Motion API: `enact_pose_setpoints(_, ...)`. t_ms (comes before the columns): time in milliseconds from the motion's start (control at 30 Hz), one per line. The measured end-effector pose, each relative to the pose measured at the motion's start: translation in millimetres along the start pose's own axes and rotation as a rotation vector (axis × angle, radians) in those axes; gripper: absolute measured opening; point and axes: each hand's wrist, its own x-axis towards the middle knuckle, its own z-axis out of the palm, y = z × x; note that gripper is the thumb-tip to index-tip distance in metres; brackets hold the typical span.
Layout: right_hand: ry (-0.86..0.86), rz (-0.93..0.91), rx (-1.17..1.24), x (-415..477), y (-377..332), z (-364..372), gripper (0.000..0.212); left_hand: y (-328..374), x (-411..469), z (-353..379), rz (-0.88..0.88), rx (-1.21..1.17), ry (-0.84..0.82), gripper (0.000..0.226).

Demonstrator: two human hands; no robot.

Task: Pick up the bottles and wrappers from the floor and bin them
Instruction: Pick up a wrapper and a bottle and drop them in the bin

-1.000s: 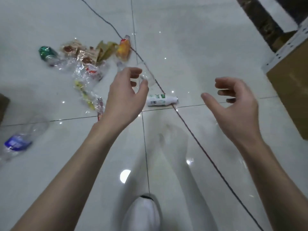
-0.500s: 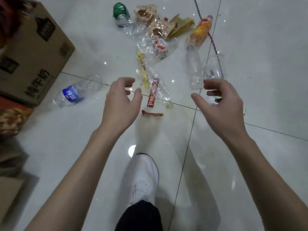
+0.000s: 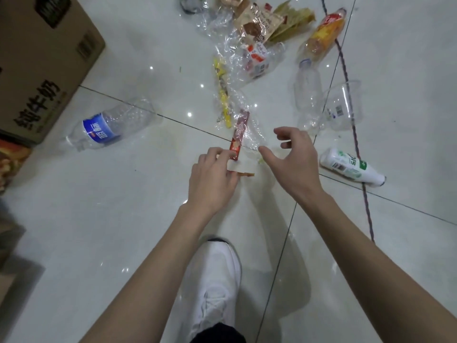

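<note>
Near floor: bare tile [image 3: 99, 219] round the shoe [image 3: 215, 276], open.
Left: box [image 3: 42, 58] walls the far side; blue-label bottle [image 3: 108, 127] lies near it, a gap between.
Ahead: wrappers [image 3: 257, 26] and clear bottle [image 3: 308, 95] crowd the tile; narrow gaps.
Right: cord [image 3: 366, 206] crosses, cup [image 3: 343, 105] and white bottle [image 3: 351, 167] beside it.

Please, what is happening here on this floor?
A person is clearing litter from a tiled floor. The left hand has its fingers at the near end of a red wrapper; whether they grip it is unclear. The right hand hovers open beside it, holding nothing. A blue-label bottle, a white bottle, a cup and other wrappers lie on the floor, not yet picked up.
</note>
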Motion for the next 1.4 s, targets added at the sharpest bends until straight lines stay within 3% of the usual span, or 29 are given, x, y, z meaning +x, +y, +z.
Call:
enact_pose_setpoints(200,0.009,0.009,-0.050,18,6,23,0.056,-6,10,22,-0.037,0.098,0.020,0.015)
enact_pose_setpoints(467,0.076,-0.004,-0.127,42,9,62,0.068,-31,5,4,-0.133,0.074,0.148,0.012)
enact_pose_setpoints(667,0.017,0.022,-0.184,48,14,84,0.095,-43,2,-17,-0.188,0.000,0.214,0.012)
enact_pose_setpoints(833,0.013,0.072,-0.170,42,25,87,0.082,-41,1,-27,-0.203,-0.064,0.238,0.011)
enact_pose_setpoints(1167,0.218,0.098,0.012,-2,31,-21,0.081,24,11,-20,-0.060,-0.175,0.234,0.010)
enact_pose_setpoints(1400,0.520,0.236,0.091,-60,59,-130,0.079,125,7,9,0.242,-0.280,0.119,0.009)
